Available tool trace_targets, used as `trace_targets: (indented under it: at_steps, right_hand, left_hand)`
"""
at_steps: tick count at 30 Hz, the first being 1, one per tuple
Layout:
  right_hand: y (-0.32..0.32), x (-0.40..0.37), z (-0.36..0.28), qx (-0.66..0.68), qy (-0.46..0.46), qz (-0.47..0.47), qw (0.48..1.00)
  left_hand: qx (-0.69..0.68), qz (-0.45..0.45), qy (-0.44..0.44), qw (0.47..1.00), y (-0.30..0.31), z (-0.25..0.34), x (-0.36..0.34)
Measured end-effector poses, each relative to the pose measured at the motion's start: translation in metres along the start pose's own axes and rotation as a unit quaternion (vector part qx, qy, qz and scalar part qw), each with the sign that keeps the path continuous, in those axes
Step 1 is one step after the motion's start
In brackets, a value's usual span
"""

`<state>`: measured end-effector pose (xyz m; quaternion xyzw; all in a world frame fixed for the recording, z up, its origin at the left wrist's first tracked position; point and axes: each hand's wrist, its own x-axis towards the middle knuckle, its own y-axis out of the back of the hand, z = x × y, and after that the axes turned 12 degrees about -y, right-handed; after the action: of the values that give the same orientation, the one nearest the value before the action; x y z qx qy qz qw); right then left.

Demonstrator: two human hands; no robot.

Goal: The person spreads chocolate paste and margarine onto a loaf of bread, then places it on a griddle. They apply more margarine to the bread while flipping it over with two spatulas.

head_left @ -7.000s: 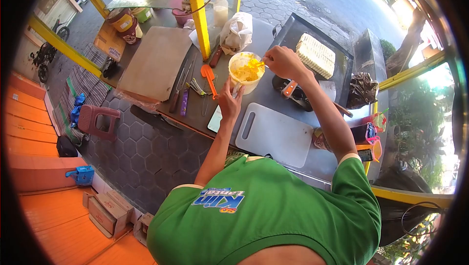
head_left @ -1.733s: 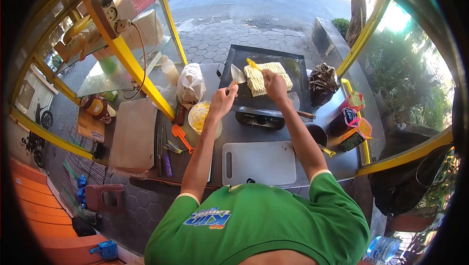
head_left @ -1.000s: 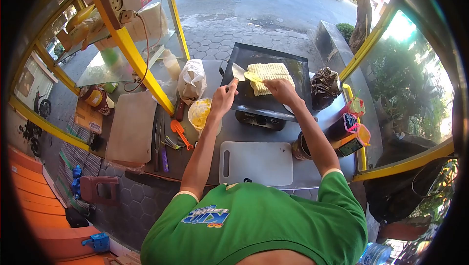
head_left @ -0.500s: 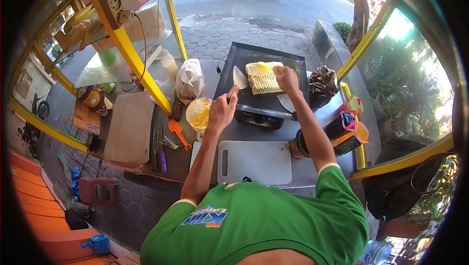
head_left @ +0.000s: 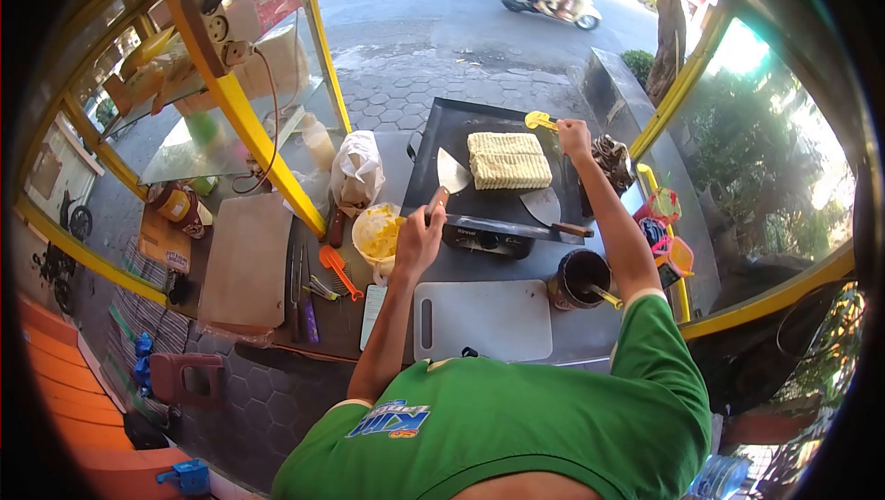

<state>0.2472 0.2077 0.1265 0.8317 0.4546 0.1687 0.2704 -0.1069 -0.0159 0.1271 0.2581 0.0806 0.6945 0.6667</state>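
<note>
My left hand (head_left: pixel 421 236) is closed on the wooden handle of a metal scraper (head_left: pixel 451 172), whose blade lies on the black griddle (head_left: pixel 442 122) left of the bread. A block of ridged bread (head_left: pixel 509 161) rests on the griddle. Beyond its right corner, my right hand (head_left: pixel 574 138) grips a yellow-tipped spreader (head_left: pixel 540 120), held off the bread. A second scraper (head_left: pixel 542 206) lies at the griddle's front right, its handle over the edge, with no hand on it.
A tub of yellow spread (head_left: pixel 376 233) stands left of the griddle. In front lie a white cutting board (head_left: pixel 483 317) and a dark pot (head_left: pixel 580 277). An orange brush (head_left: pixel 341 272) and a brown board (head_left: pixel 244 258) are at left. Yellow posts (head_left: pixel 267 145) frame the stall.
My right hand has moved right and away from the bread, lifting the spreader off its top. My left hand has stayed nearly in place. Motorbikes on the road have moved right.
</note>
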Motion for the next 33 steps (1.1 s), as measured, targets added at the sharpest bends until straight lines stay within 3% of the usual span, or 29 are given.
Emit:
trace_targets:
  at_steps: [1, 2, 4, 5, 9, 11, 13, 14, 15, 17, 18, 19, 21, 22, 23, 26, 31, 33]
  right_hand:
    - [0.005, -0.008, 0.000, -0.062, 0.123, 0.044, 0.989]
    - [0.008, -0.028, -0.009, -0.051, 0.132, 0.013, 0.990]
    - [-0.006, -0.044, 0.001, -0.107, 0.249, -0.032, 0.962]
    - [-0.012, -0.053, 0.006, -0.072, 0.307, -0.093, 0.944]
    - [0.022, -0.101, -0.027, -0.028, 0.306, -0.218, 0.926]
    - [0.023, -0.077, -0.009, 0.043, 0.324, -0.159, 0.932]
    - [0.039, -0.072, -0.007, -0.078, 0.302, -0.023, 0.950]
    - [0.037, -0.063, 0.010, -0.162, 0.339, -0.034, 0.926]
    - [0.037, -0.070, 0.014, -0.162, 0.334, -0.036, 0.928]
    - [0.046, -0.094, 0.009, -0.257, 0.386, -0.161, 0.871]
    - [0.056, -0.103, 0.000, -0.226, 0.386, -0.168, 0.879]
    - [0.058, -0.097, 0.002, -0.143, 0.435, -0.149, 0.876]
    - [0.061, -0.094, 0.000, -0.082, 0.392, -0.063, 0.914]
    - [0.063, -0.098, -0.007, -0.112, 0.325, -0.031, 0.938]
    - [0.061, -0.092, 0.000, -0.114, 0.322, -0.031, 0.939]
    - [0.040, -0.080, 0.028, -0.325, 0.369, -0.145, 0.859]
    - [0.084, -0.149, -0.030, -0.244, 0.413, -0.184, 0.858]
    - [0.092, -0.177, -0.061, -0.156, 0.436, -0.116, 0.879]
  left_hand:
    - [-0.010, -0.008, -0.012, 1.000, -0.003, -0.004, -0.002]
    - [-0.022, -0.009, -0.016, 1.000, -0.007, -0.010, -0.003]
    - [-0.013, -0.009, -0.019, 1.000, -0.016, -0.014, -0.004]
    - [0.002, -0.011, -0.026, 1.000, -0.017, -0.015, -0.002]
    - [0.041, -0.013, -0.015, 0.999, -0.006, -0.007, -0.010]
    - [0.075, 0.005, -0.066, 0.995, 0.007, 0.005, -0.020]
    - [0.055, -0.009, -0.051, 0.997, 0.014, 0.021, -0.031]
    - [0.032, -0.037, -0.036, 0.998, 0.018, 0.034, -0.035]
    - [0.013, -0.066, -0.023, 0.997, 0.021, 0.039, -0.038]
    - [0.008, -0.078, -0.038, 0.996, 0.008, 0.034, -0.042]
    - [-0.013, -0.087, -0.024, 0.996, 0.001, 0.032, -0.044]
    - [-0.035, -0.095, -0.007, 0.995, -0.006, 0.031, -0.047]
    - [-0.029, -0.098, -0.014, 0.995, -0.021, 0.028, -0.049]
    - [0.003, -0.079, -0.052, 0.995, -0.030, 0.023, -0.048]
    - [0.035, -0.060, -0.091, 0.993, -0.038, 0.019, -0.048]
    - [0.062, -0.046, -0.087, 0.993, -0.048, 0.020, -0.045]
    - [0.045, -0.021, -0.067, 0.997, -0.050, 0.010, -0.045]
    - [-0.012, -0.035, -0.057, 0.998, -0.051, 0.006, -0.047]
